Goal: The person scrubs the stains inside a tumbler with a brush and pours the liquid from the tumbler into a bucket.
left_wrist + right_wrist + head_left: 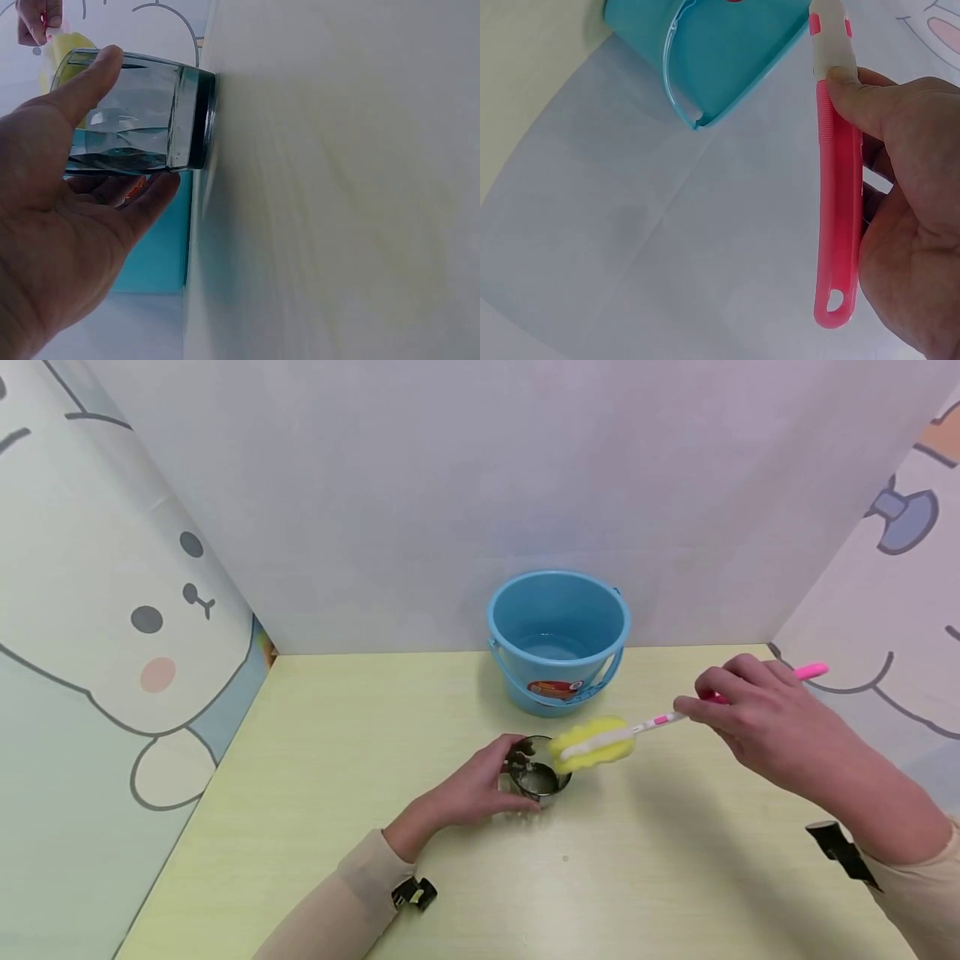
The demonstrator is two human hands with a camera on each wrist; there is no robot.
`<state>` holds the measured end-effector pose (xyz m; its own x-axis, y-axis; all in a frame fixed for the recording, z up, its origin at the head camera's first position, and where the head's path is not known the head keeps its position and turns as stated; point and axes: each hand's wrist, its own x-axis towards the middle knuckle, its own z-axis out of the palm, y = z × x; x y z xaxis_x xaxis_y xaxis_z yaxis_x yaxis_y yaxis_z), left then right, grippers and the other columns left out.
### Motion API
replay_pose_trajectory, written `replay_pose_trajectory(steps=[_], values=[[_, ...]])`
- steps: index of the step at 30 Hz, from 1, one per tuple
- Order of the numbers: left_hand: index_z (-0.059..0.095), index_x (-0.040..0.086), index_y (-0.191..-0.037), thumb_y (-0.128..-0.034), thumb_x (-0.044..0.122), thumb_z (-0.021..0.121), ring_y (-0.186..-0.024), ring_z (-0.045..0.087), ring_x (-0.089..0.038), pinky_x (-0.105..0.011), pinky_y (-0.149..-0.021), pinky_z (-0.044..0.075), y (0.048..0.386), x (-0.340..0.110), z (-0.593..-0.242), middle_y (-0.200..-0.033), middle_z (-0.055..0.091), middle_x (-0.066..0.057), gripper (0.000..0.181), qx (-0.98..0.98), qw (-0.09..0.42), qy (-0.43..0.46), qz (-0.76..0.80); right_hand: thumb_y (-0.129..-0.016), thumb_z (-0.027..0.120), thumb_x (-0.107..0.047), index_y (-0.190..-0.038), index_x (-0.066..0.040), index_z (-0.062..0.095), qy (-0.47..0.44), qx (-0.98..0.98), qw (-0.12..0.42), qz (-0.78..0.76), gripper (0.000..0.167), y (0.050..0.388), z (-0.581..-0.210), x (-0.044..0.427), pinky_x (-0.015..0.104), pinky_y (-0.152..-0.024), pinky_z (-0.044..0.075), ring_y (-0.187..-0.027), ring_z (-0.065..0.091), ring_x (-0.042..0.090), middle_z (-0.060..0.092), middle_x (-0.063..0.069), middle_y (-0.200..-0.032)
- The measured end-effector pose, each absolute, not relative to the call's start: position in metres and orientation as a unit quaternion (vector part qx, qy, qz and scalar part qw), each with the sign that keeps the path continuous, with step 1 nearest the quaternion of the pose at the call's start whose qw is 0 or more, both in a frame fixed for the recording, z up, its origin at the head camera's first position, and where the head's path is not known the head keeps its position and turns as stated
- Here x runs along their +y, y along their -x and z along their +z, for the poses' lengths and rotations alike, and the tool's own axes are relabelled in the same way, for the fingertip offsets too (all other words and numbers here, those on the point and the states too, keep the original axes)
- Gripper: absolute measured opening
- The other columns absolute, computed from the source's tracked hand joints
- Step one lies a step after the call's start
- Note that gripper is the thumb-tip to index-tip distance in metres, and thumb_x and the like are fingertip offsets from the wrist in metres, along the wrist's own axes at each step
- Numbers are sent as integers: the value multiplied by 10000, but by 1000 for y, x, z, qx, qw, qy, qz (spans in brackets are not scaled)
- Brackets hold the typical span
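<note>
A dark-tinted drinking glass point(537, 779) stands upright on the table, its mouth facing up. My left hand point(474, 783) grips it from the side, thumb and fingers on opposite sides in the left wrist view, around the glass point(139, 120). My right hand point(757, 722) holds a bottle brush by its pink handle point(838, 202), thumb pressing near the white neck. The brush's yellow sponge head point(596, 743) is tilted down to the left, its tip over the right rim of the glass. Whether the sponge touches the glass is hard to tell.
Behind the glass, a light blue bucket point(551, 689) stands near the back wall point(375, 527), its handle hanging down in front. A pale wooden table point(337, 735) lies beneath everything. Cartoon-printed panels point(97, 568) rise at the left and right sides.
</note>
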<state>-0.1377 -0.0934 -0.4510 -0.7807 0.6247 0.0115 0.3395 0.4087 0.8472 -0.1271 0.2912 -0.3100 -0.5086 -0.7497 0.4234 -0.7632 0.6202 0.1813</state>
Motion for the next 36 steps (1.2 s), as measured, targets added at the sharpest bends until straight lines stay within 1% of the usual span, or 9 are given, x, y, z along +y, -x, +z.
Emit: replay_pose_trajectory(steps=[2,4,5,6,7,9,19,27,36], values=[[392,96,-1572,-850,317,932,-1352,528,-170,-373,-1152,445,138,-93,-451,-1487,548,-26,928,826,155,-291,458,-744,767,-45,-1110,-177,782,-438,-866,239,19,389,127,-310,292,455,-662,395,-892,545,365,605,49,-968],[393,90,-1570,-849,315,932,-1353,527,-168,-371,-1154,443,138,-93,-451,-1486,548,-22,928,827,154,-291,456,-975,628,-126,-1102,-180,782,-440,-864,243,24,206,128,-311,292,451,-656,393,-884,549,357,610,43,-960],[393,88,-1569,-850,312,932,-1355,526,-169,-370,-1154,443,138,-93,-451,-1487,548,-24,927,827,153,-292,456,-1065,527,-188,-1093,-181,783,-440,-863,247,24,257,128,-312,292,449,-652,394,-880,555,352,613,38,-954],[394,86,-1569,-848,309,934,-1356,526,-170,-370,-1154,443,138,-93,-451,-1487,549,-25,928,827,153,-292,455,-1133,408,-266,-1085,-180,785,-440,-862,250,26,390,128,-313,292,447,-648,394,-877,563,346,618,35,-948],[395,85,-1568,-847,305,935,-1356,527,-171,-368,-1153,444,138,-93,-451,-1488,548,-25,927,827,152,-292,455,-1164,308,-342,-1075,-180,787,-440,-861,254,27,514,128,-314,292,445,-644,395,-873,571,338,622,30,-940],[395,87,-1568,-847,303,935,-1360,525,-170,-366,-1152,445,138,-93,-450,-1493,547,-28,926,828,151,-293,454,-1154,154,-466,-1056,-176,792,-440,-859,260,28,708,128,-316,291,438,-632,398,-862,586,320,631,18,-924],[402,85,-1560,-844,296,937,-1341,538,-161,-361,-1146,449,137,-92,-451,-1477,560,-31,919,831,149,-288,451,-1159,194,-482,-1057,-129,815,-442,-860,252,45,722,129,-325,288,437,-623,482,-831,613,258,671,-2,-915],[414,147,-1540,-841,318,939,-1336,547,-160,-354,-1146,447,137,-92,-452,-1462,568,-8,891,833,148,-284,452,-1152,208,-513,-1047,-121,817,-434,-863,253,54,732,128,-334,285,422,-619,498,-809,613,233,683,2,-905],[425,148,-1532,-838,299,943,-1332,549,-151,-352,-1153,443,137,-92,-451,-1447,572,22,878,832,147,-282,454,-1144,177,-530,-1036,-126,821,-426,-870,239,62,768,129,-346,282,411,-641,528,-789,594,188,676,-22,-895]])
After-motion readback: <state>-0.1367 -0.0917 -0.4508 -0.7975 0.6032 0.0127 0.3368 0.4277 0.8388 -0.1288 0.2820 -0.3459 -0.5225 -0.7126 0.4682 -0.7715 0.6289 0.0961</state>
